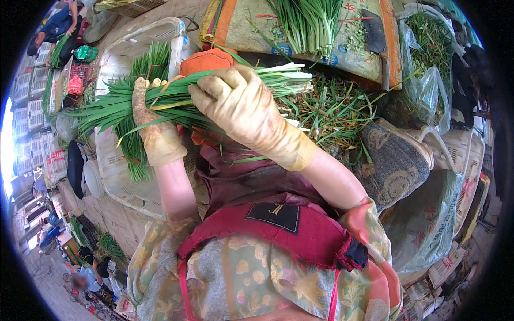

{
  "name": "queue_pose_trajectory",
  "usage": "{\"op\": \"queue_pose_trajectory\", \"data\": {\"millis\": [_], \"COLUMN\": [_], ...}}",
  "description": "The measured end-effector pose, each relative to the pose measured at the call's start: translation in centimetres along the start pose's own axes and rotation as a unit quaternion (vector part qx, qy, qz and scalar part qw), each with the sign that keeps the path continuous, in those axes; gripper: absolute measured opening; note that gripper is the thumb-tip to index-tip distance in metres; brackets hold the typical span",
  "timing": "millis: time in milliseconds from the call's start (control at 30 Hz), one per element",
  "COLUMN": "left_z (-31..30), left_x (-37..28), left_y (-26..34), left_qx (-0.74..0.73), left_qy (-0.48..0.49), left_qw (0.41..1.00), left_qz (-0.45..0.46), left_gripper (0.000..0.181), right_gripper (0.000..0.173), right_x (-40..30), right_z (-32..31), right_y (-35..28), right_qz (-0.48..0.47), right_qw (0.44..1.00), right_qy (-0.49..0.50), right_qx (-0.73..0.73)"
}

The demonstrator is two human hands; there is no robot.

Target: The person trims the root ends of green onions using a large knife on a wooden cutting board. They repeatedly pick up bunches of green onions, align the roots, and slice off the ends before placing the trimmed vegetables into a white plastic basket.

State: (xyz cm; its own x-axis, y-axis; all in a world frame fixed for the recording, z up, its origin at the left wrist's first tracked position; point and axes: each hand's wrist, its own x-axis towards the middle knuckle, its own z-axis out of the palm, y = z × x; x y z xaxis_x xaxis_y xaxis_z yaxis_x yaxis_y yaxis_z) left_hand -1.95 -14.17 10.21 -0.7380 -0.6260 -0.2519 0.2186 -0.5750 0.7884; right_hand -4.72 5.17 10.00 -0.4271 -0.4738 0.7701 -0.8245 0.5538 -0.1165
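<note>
A bunch of long green leaves with white stalk ends, probably garlic chives (172,90), lies across my lap, white ends to the right. My gloved left hand (150,120) supports it from below, fingers showing past its far edge. My gloved right hand (241,104) is closed on the bunch nearer the white ends. A yellowed leaf crosses the bunch between the hands. Left of me, tied green bunches (134,150) lie in a white plastic crate (116,184). Ahead, another bunch (307,24) rests on a sack-covered surface (241,30) beside a cleaver (375,34).
Loose leaf trimmings (333,108) are heaped right of my lap. Beyond them stands a clear plastic bag (437,88) of greens. A patterned cloth (395,160) and a plastic bag (425,224) lie at my right. Other people work at far left, near stacked crates (34,116).
</note>
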Motion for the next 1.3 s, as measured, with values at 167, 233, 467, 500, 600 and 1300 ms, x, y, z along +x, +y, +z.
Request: {"op": "queue_pose_trajectory", "data": {"millis": [167, 233, 467, 500, 600, 1300], "left_z": [0.3, 0.4, -0.3, -1.8, -4.8, -5.7], "left_x": [-0.2, -0.5, 0.2, 0.9, 2.8, 4.4], "left_y": [0.1, 0.1, 0.7, 1.2, 2.4, 0.1], "left_qx": [-0.010, -0.017, -0.009, -0.025, -0.013, -0.019], "left_qy": [0.015, 0.006, 0.039, 0.008, -0.051, -0.108], "left_qw": [1.000, 1.000, 0.999, 1.000, 0.998, 0.993], "left_qz": [-0.006, 0.001, -0.005, 0.004, 0.046, 0.038], "left_gripper": [0.016, 0.016, 0.020, 0.021, 0.024, 0.026], "right_gripper": [0.013, 0.016, 0.018, 0.018, 0.024, 0.026], "right_x": [-0.4, -0.8, -7.0, -9.7, -16.7, -10.4], "right_z": [0.6, 0.1, -9.8, -11.1, -15.1, -5.2], "right_y": [0.1, 0.5, 7.1, 9.0, 12.5, 3.1], "right_qz": [0.108, 0.227, 0.572, 0.520, 0.593, 0.579], "right_qw": [0.983, 0.887, 0.580, 0.604, 0.630, 0.513], "right_qy": [-0.019, 0.010, 0.267, 0.294, 0.254, -0.091], "right_qx": [0.150, 0.402, 0.515, 0.527, 0.433, 0.627]}}
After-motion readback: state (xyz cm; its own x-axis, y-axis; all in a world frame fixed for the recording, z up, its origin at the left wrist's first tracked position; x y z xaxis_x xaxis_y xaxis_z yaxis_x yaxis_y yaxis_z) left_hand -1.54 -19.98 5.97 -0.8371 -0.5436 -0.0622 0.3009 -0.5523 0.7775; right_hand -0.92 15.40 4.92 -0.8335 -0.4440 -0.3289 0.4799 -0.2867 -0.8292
